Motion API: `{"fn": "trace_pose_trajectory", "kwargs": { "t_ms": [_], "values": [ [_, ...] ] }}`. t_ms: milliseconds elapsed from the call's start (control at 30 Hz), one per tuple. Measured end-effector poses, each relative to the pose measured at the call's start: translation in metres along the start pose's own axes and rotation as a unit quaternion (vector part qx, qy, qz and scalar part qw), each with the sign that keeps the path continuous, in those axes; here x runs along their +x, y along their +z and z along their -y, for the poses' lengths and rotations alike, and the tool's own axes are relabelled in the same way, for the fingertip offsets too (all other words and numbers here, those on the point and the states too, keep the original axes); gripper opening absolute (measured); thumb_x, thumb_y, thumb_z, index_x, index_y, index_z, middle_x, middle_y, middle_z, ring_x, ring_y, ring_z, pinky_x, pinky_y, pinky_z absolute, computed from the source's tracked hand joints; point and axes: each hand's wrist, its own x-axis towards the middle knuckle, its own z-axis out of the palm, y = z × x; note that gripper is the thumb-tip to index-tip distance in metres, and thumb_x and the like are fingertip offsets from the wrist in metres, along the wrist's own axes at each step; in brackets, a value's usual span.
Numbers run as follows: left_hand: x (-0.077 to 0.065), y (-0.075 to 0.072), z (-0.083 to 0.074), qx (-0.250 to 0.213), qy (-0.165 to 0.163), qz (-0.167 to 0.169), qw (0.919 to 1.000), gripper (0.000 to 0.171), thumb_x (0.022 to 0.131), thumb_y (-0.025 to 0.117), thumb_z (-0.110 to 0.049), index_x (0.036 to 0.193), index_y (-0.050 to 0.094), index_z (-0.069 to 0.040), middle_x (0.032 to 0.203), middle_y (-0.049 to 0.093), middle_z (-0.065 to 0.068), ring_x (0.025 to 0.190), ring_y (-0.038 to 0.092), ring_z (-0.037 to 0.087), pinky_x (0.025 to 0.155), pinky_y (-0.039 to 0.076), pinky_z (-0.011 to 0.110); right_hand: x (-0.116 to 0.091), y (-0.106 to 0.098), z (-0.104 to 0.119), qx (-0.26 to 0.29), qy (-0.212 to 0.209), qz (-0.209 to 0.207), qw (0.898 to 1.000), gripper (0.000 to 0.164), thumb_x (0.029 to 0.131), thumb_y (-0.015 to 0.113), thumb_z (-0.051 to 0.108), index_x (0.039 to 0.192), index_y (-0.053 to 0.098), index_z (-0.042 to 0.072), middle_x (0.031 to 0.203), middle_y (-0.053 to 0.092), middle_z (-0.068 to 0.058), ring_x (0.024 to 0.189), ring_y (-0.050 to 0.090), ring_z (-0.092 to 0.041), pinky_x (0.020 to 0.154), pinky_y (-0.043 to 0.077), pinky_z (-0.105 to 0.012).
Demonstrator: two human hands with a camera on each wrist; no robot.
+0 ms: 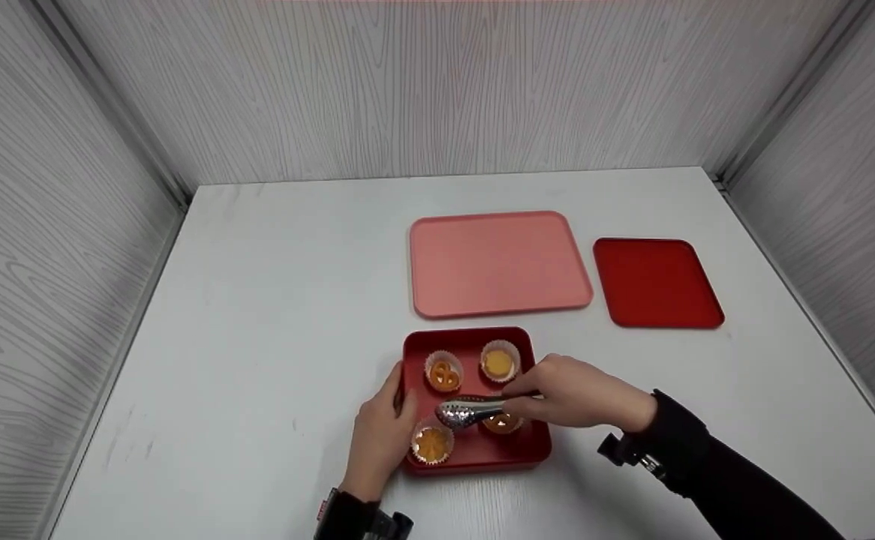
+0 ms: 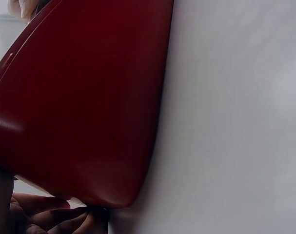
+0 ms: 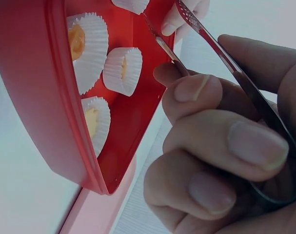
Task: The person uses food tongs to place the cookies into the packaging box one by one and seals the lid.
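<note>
A deep red box [image 1: 475, 452] holds several small white paper cups, also visible in the right wrist view. One cup carries a pretzel-shaped snack [image 1: 445, 374], another a round yellow piece [image 1: 498, 364], and the front left one an orange piece [image 1: 431, 445]. My left hand [image 1: 381, 435] grips the box's left wall, thumb at the rim and fingers outside. Metal tongs [image 1: 470, 412] with perforated tips are held in my right hand [image 1: 576, 394], over the box; their tips stand apart. Beneath the tongs, the front right cup [image 1: 503, 425] is partly hidden.
Behind the box lies a flat pink tray [image 1: 501, 262]. To its right is a smaller flat red tray [image 1: 659, 283]. All stand on a white table [image 1: 257, 337], with grey wood-grain panels [image 1: 445, 90] at the back and both sides.
</note>
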Motion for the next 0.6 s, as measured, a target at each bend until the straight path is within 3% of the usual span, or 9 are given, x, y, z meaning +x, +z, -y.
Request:
{"fn": "trace_pose_trajectory", "kwargs": {
  "t_ms": [267,600],
  "values": [
    [0.001,0.0,0.0,-0.016,-0.002,0.0,0.9999,0.049,0.094,0.053,-0.027,0.14,0.044,-0.013,0.131,0.054,0.005,0.118,0.049,0.019,0.096,0.04,0.041,-0.014,-0.013,-0.004,0.031,0.033,-0.018,0.999,0.022,0.091,0.057,0.035,0.104,0.072,0.025,0.061,0.054,0.017,0.051,0.04,-0.001,0.046,0.033,-0.02],
    [-0.001,0.0,0.0,-0.023,0.001,0.007,0.9997,0.049,0.095,0.051,-0.027,0.14,0.043,-0.011,0.132,0.052,0.008,0.119,0.048,0.021,0.096,0.04,0.042,-0.046,-0.031,-0.024,0.05,0.068,-0.092,0.992,0.016,0.09,0.058,0.039,0.097,0.07,0.032,0.066,0.054,0.015,0.054,0.041,-0.005,0.047,0.034,-0.022]
  ]
}}
